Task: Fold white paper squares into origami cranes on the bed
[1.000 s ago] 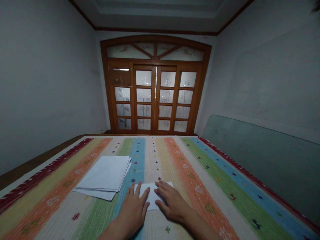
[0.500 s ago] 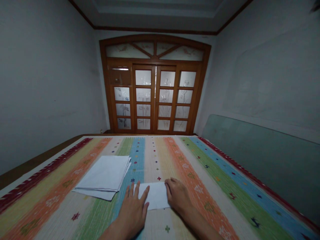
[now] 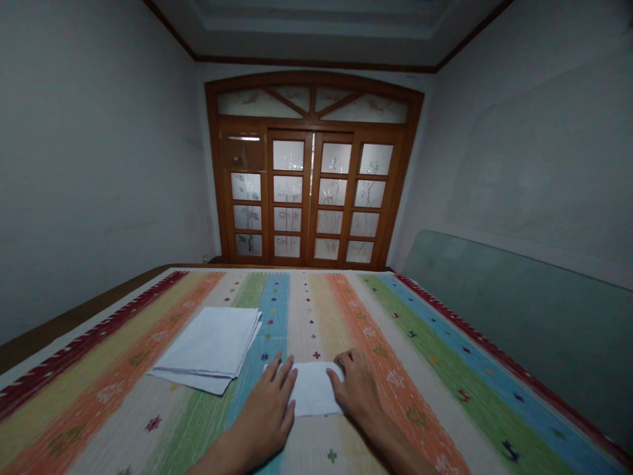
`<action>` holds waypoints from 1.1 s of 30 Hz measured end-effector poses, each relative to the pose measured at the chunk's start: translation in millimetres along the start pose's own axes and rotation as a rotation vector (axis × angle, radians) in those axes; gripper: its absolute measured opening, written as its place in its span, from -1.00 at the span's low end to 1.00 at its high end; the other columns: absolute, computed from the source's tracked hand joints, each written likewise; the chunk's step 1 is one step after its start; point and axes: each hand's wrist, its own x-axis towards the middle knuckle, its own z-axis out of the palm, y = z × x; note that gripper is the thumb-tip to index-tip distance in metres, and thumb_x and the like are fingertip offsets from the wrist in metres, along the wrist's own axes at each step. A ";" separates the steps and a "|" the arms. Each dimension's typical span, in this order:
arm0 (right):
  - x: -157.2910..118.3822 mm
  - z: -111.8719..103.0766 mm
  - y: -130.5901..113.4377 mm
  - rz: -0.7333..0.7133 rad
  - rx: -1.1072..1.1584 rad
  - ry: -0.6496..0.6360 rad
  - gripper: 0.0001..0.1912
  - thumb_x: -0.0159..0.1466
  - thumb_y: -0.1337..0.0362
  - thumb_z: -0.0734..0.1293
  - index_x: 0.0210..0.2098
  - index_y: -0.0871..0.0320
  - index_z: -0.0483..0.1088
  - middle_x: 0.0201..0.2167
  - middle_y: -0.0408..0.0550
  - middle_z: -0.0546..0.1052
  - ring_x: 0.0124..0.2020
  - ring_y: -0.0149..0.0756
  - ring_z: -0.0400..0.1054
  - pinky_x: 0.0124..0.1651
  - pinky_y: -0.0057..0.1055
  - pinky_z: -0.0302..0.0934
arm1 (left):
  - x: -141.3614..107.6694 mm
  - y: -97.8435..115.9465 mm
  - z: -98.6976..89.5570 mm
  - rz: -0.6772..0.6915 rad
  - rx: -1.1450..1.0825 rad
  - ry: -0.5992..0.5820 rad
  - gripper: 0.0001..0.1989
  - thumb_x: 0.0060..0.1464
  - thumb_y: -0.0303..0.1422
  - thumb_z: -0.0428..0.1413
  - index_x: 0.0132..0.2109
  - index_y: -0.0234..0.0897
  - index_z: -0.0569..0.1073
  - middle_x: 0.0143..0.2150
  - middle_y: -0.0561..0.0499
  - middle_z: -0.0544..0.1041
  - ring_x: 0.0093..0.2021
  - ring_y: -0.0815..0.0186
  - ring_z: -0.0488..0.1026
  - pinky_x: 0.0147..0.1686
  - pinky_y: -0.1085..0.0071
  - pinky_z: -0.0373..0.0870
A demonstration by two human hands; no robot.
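White paper (image 3: 314,390): left fingers (image 3: 284,377) apart, less spread now; right fingers (image 3: 352,359) curled (grip unclear).

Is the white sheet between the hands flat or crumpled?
Flat. The visible part of the white sheet lies smooth on the striped tablecloth, its edges straight. The left hand and right hand partly cover its ends.

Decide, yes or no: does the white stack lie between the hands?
No, the white stack lies forward and left of the left hand.
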 end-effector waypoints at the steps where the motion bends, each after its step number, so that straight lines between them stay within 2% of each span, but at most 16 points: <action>1: 0.5 0.8 0.9 0.004 0.031 0.004 -0.87 0.22 0.28 0.35 -0.24 0.15 0.48 -0.20 0.10 0.52 -0.11 0.03 0.38 0.01 -0.15 0.22 | 0.3 -1.4 1.7 0.025 -0.018 0.003 -0.44 0.25 -0.42 0.00 0.38 -0.28 0.25 0.47 -0.13 0.15 0.46 -0.06 -0.01 0.36 -0.03 0.13; 5: 3.3 2.6 4.7 0.024 0.222 0.011 -0.86 0.11 0.34 0.35 -0.29 0.14 0.41 -0.24 0.07 0.53 -0.14 0.02 0.38 0.00 -0.13 0.22 | 1.0 -4.3 7.2 0.054 -0.066 -0.011 -0.35 0.26 -0.49 -0.03 0.45 -0.11 0.07 0.49 0.01 0.10 0.46 0.00 0.01 0.36 -0.04 0.15; 7: 4.9 2.5 6.0 0.021 0.309 0.004 -0.81 0.08 0.39 0.32 -0.28 0.14 0.38 -0.25 0.04 0.54 -0.16 -0.03 0.41 -0.03 -0.19 0.25 | 0.9 -4.0 7.1 0.065 -0.066 -0.031 -0.33 0.27 -0.52 -0.05 0.45 -0.01 0.06 0.50 0.08 0.09 0.45 -0.02 0.02 0.35 -0.10 0.13; 10: 6.7 1.7 6.1 0.000 0.387 0.013 -0.71 0.05 0.43 0.27 -0.20 0.14 0.38 -0.24 0.00 0.55 -0.20 -0.12 0.44 -0.09 -0.28 0.29 | 1.0 -2.5 2.7 0.075 -0.059 -0.058 -0.37 0.28 -0.51 -0.07 0.43 -0.02 0.11 0.49 0.08 0.11 0.45 -0.06 0.03 0.34 -0.14 0.14; 15: 8.9 1.0 2.7 -0.032 0.579 0.003 -0.64 0.08 0.37 0.24 -0.11 0.16 0.42 -0.41 -0.07 0.52 -0.36 -0.15 0.44 -0.27 -0.31 0.34 | 1.3 -0.5 -4.3 0.078 -0.054 -0.074 -0.38 0.28 -0.49 -0.07 0.43 -0.03 0.12 0.49 0.08 0.11 0.45 -0.06 0.04 0.35 -0.12 0.13; 17: 9.5 1.1 1.1 -0.027 0.650 -0.017 -0.62 0.10 0.33 0.25 -0.08 0.17 0.44 -0.38 -0.02 0.56 -0.33 -0.12 0.47 -0.27 -0.29 0.37 | 1.2 -0.6 -4.0 0.081 -0.053 -0.067 -0.37 0.28 -0.50 -0.07 0.43 -0.02 0.12 0.49 0.08 0.11 0.45 -0.05 0.03 0.35 -0.12 0.13; 21: 8.8 0.2 -2.4 -0.056 0.755 -0.060 -0.55 0.10 0.34 0.28 0.00 0.18 0.45 -0.17 0.09 0.64 -0.17 -0.05 0.53 -0.09 -0.19 0.43 | 0.7 -2.3 -0.5 0.089 -0.049 -0.037 -0.35 0.28 -0.51 -0.07 0.45 0.00 0.08 0.49 0.10 0.11 0.45 -0.02 0.03 0.36 -0.09 0.13; 24: 5.8 -0.8 -5.0 -0.101 0.747 -0.141 -0.50 0.09 0.38 0.28 0.05 0.18 0.45 -0.12 0.09 0.65 -0.17 -0.07 0.56 -0.03 -0.15 0.43 | 0.3 -3.1 0.4 0.096 -0.041 -0.032 -0.35 0.28 -0.50 -0.06 0.45 0.00 0.07 0.49 0.09 0.11 0.45 -0.02 0.04 0.36 -0.09 0.12; 28: -1.9 -1.5 -7.2 -0.230 0.638 -0.201 -0.45 0.04 0.47 0.24 0.02 0.17 0.50 0.00 0.12 0.61 0.02 -0.07 0.50 0.14 -0.12 0.34 | 0.6 -2.8 -0.5 0.098 -0.044 -0.029 -0.33 0.28 -0.49 -0.07 0.47 -0.05 0.00 0.49 0.05 0.12 0.45 -0.01 0.05 0.37 -0.07 0.11; 33: -10.3 -9.7 -13.8 -0.437 0.444 -0.259 -0.37 -0.11 0.52 0.26 -0.03 0.20 0.52 -0.10 0.09 0.61 -0.04 -0.09 0.46 0.11 -0.19 0.32 | 1.9 -3.8 3.5 0.061 -0.028 -0.051 -0.35 0.29 -0.46 -0.07 0.47 -0.21 0.01 0.50 -0.07 0.08 0.46 0.03 0.02 0.38 -0.01 0.08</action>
